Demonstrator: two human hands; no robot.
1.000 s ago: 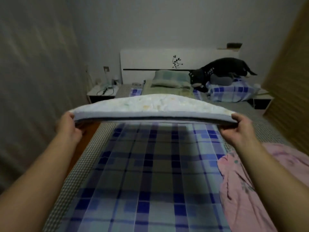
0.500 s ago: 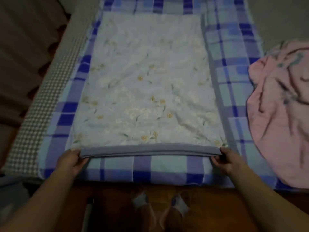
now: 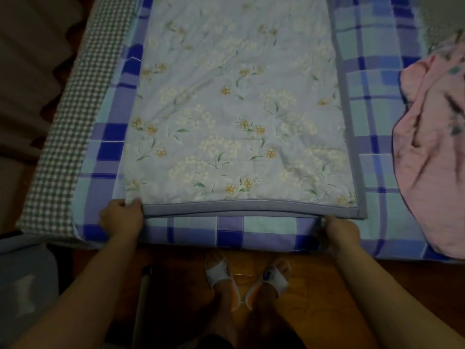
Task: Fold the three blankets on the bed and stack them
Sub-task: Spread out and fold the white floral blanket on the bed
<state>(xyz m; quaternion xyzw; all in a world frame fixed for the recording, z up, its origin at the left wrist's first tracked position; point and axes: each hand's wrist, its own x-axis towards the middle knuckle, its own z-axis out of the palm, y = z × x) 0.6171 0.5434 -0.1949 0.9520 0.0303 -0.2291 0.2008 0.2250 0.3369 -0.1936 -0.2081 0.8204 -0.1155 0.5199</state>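
Fingers [image 3: 130, 203] of both hands apparently grip floral blanket [image 3: 236, 109].

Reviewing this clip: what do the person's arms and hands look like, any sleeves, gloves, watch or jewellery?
Both forearms are bare as far as the frame shows; no sleeve comes into view. The left hand and right hand wear no gloves, and no watch, bracelet or ring can be seen, though the light is dim. Below, the feet wear white open-toed slippers with a small dark mark on the strap.
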